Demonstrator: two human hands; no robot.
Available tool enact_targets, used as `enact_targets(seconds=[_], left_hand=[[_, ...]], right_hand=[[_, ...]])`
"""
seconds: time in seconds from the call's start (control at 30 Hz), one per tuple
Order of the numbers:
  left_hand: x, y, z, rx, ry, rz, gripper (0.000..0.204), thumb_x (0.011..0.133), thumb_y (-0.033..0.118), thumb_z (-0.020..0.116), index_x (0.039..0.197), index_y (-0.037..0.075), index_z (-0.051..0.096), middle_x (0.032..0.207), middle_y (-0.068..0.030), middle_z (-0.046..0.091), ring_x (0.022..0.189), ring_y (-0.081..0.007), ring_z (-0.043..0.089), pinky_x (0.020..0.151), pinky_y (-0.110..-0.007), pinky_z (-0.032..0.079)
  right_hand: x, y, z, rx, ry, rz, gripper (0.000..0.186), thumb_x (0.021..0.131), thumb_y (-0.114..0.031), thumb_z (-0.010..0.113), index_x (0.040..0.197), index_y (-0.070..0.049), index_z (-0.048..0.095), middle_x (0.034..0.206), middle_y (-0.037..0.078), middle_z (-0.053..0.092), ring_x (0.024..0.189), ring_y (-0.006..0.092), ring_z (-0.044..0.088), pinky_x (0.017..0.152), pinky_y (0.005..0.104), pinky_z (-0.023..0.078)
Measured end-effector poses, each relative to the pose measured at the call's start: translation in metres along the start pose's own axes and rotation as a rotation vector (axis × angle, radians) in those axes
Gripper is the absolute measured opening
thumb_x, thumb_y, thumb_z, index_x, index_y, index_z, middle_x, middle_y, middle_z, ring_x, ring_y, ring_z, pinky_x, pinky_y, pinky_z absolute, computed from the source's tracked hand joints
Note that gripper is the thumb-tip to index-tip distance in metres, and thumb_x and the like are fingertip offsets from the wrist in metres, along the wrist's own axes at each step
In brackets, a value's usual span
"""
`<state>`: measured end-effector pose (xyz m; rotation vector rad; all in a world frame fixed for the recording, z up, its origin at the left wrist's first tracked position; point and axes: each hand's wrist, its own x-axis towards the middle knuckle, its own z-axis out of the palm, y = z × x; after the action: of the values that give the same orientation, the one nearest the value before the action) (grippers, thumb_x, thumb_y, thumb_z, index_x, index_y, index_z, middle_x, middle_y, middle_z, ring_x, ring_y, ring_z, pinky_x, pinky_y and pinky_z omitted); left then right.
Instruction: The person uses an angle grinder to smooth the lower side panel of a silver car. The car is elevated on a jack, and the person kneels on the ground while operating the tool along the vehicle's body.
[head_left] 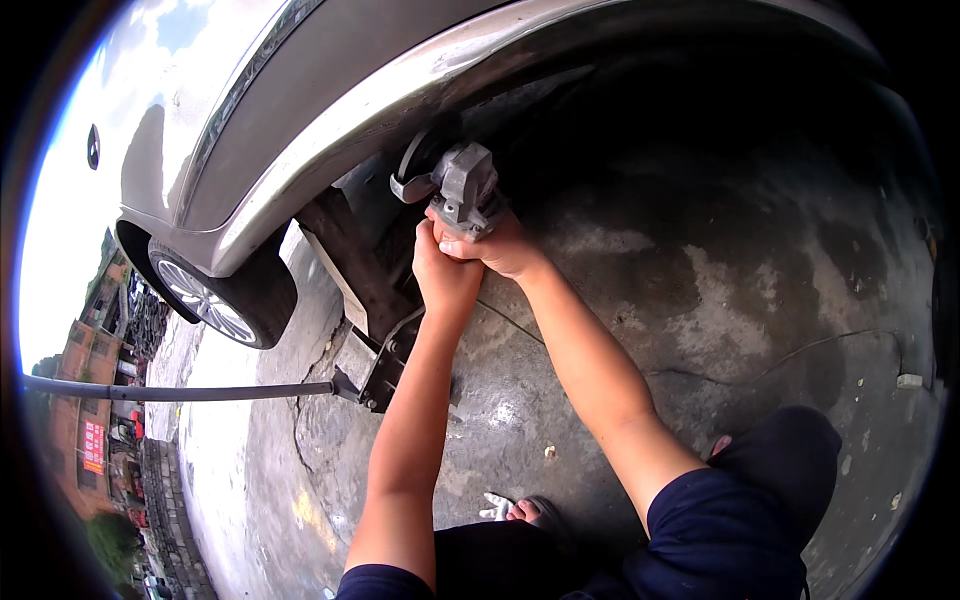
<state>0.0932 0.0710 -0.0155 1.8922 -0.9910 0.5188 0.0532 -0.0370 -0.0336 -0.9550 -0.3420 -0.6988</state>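
Observation:
Both arms stretch forward, and my hands meet around the body of a grey angle grinder [466,182]. My left hand [446,275] is closed on it from the near left. My right hand [508,248] wraps it from the right, its thumb lying over the left hand's fingers. The grinder's guard and disc [414,168] point up and left, close under the lower edge of a silver car [330,125]. Dark shadow hides whether the disc touches the car. Most of the grinder's handle is hidden inside my grip.
A floor jack [385,370] stands under the car, its long handle [200,392] reaching left. The car's wheel [210,290] is beyond it. A thin cable [690,376] runs across the stained concrete floor [720,310] to a pale block [909,381]. My foot [526,512] is below.

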Motion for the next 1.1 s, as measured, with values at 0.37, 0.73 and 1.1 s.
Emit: enact_targets(seconds=[0.37, 0.73, 1.1], left_hand=[[-0.008, -0.014, -0.015, -0.139, 0.028, -0.050, 0.049, 0.083, 0.015, 0.081, 0.123, 0.001, 0.057, 0.108, -0.0172, 0.072, 0.102, -0.0357, 0.072, 0.090, -0.040, 0.055], [-0.009, -0.011, 0.030, -0.540, -0.227, 0.024, 0.045, 0.078, 0.019, 0.083, 0.117, 0.003, 0.068, 0.115, -0.0169, 0.072, 0.106, -0.0324, 0.070, 0.091, -0.040, 0.054], [-0.012, 0.001, 0.024, -0.665, -0.276, 0.031, 0.066, 0.079, 0.024, 0.085, 0.132, 0.000, 0.052, 0.119, -0.0213, 0.068, 0.114, -0.0396, 0.069, 0.093, -0.042, 0.055]], right_hand=[[0.001, 0.002, 0.032, -0.365, 0.017, -0.006, 0.060, 0.071, -0.014, 0.089, 0.125, -0.004, 0.064, 0.120, 0.008, 0.072, 0.111, 0.0183, 0.067, 0.102, 0.0353, 0.051], [-0.019, -0.046, 0.043, -0.762, 0.292, -0.199, 0.063, 0.070, -0.013, 0.088, 0.125, 0.002, 0.062, 0.109, 0.012, 0.075, 0.101, 0.0210, 0.073, 0.093, 0.0348, 0.056], [-0.025, -0.046, 0.048, -0.881, 0.353, -0.066, 0.053, 0.072, -0.009, 0.089, 0.118, 0.002, 0.063, 0.111, 0.010, 0.073, 0.104, 0.0184, 0.071, 0.094, 0.0341, 0.055]])
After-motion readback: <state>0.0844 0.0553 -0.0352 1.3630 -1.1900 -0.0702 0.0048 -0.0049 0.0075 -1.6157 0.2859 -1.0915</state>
